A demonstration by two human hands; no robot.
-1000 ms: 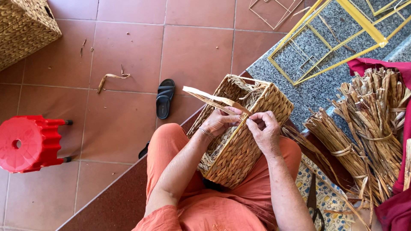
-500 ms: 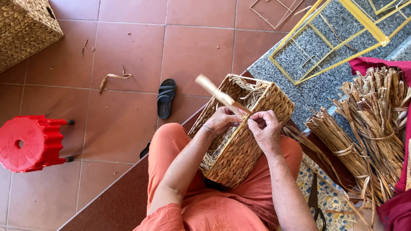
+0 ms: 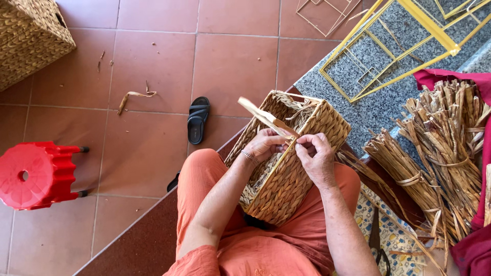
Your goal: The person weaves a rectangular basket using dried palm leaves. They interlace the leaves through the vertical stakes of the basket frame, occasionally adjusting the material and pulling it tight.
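- Head view: woven basket [image 3: 291, 168] rests on the person's lap.
- Left hand [image 3: 265, 144] grips the basket rim, pinching a flat straw strip [image 3: 266, 118].
- Right hand [image 3: 317, 156] pinches the same strip, just beside the left.
- Red stool [image 3: 36, 175] stands well left of the basket.

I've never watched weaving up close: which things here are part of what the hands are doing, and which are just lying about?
In use:
woven basket on the lap
flat strip pinched at its rim
left hand
right hand

Lying about:
bundles of dried stalks
yellow frames
black sandal
red stool
second basket
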